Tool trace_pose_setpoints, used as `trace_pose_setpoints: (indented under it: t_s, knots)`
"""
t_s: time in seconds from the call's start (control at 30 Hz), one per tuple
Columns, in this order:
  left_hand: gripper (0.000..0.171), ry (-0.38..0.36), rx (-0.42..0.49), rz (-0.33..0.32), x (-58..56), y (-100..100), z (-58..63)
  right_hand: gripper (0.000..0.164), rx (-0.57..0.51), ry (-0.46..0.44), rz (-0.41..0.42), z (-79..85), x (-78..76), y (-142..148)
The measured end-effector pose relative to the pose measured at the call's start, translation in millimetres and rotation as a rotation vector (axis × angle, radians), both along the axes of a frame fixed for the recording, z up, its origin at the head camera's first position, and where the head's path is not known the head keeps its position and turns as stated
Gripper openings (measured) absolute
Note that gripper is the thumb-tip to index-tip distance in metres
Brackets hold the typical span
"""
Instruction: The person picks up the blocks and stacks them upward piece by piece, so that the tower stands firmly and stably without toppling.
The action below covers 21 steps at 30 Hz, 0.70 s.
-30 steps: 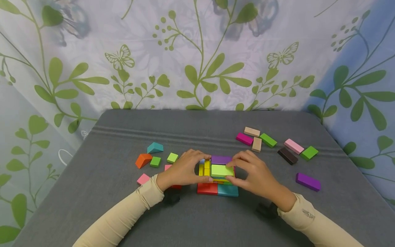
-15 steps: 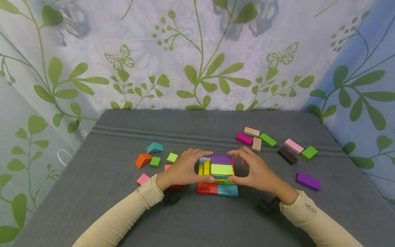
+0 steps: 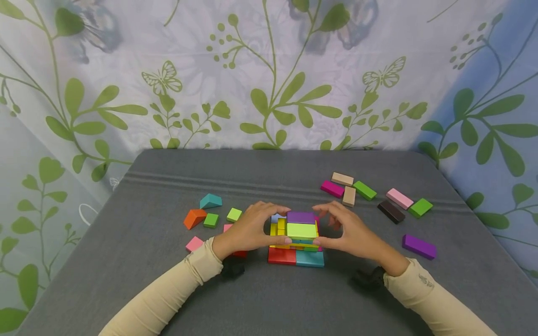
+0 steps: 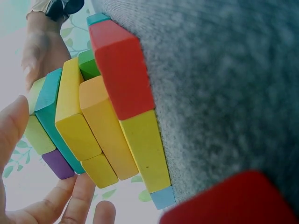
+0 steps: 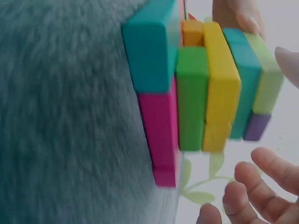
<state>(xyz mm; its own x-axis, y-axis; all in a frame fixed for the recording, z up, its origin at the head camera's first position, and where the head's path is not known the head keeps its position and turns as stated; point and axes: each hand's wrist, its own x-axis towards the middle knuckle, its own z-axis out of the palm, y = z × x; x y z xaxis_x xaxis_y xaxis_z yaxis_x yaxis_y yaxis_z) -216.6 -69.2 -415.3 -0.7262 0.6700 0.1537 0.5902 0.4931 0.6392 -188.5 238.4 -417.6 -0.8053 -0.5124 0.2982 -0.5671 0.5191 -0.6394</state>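
Observation:
A layered stack of coloured wooden blocks stands in front of me, with a light green block [image 3: 301, 231] and a purple block [image 3: 300, 217] side by side on top. Red [image 3: 282, 255] and teal [image 3: 309, 258] blocks form its front base. My left hand [image 3: 251, 227] curves loosely around the stack's left side, thumb in front and fingers behind. In the left wrist view its fingertips [image 4: 70, 186] are right at the purple block's edge. My right hand [image 3: 350, 232] is spread at the right side; in the right wrist view, its fingers [image 5: 247, 175] are apart from the blocks.
Loose blocks lie left of the stack, among them an orange [image 3: 194, 218], a teal [image 3: 210, 201] and a pink one [image 3: 194, 243]. Several more lie at the right, including a dark brown [image 3: 391, 212] and a purple block [image 3: 419, 247]. A patterned curtain [image 3: 235, 93] hangs behind the table.
My right hand has let go of the light green block and drawn slightly away to the right, its fingers spreading. The left hand stays nearly where it was.

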Motion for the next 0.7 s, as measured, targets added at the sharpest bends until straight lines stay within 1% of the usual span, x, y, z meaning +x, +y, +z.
trace_pose_setpoints:
  t_s: [0.07, 0.13, 0.27, 0.37, 0.47, 0.7]
  knots:
    - [0.071, -0.007, 0.002, -0.001, 0.3, -0.3, 0.4, 0.061, 0.000, -0.018, 0.010, 2.3, 0.5, 8.7]
    - [0.071, -0.009, 0.004, -0.001, 0.8, -0.7, 0.9, 0.056, 0.001, -0.025, 0.014, 4.4, 1.7, 21.0]
    - [0.071, 0.001, 0.003, -0.005, 1.6, -1.4, 1.5, 0.045, -0.005, -0.017, 0.016, 7.1, 5.6, 51.4]
    - [0.070, 0.006, 0.003, -0.005, 1.7, -1.3, 1.5, 0.040, -0.003, -0.006, 0.003, 7.8, 8.2, 77.1]
    - [0.069, 0.003, 0.004, -0.007, 1.7, -0.8, 1.3, 0.037, 0.004, -0.017, -0.028, 8.8, 10.3, 102.6]
    - [0.069, 0.001, 0.007, -0.008, 1.7, -0.6, 1.0, 0.033, 0.035, -0.062, -0.145, 10.3, 16.9, 156.5]
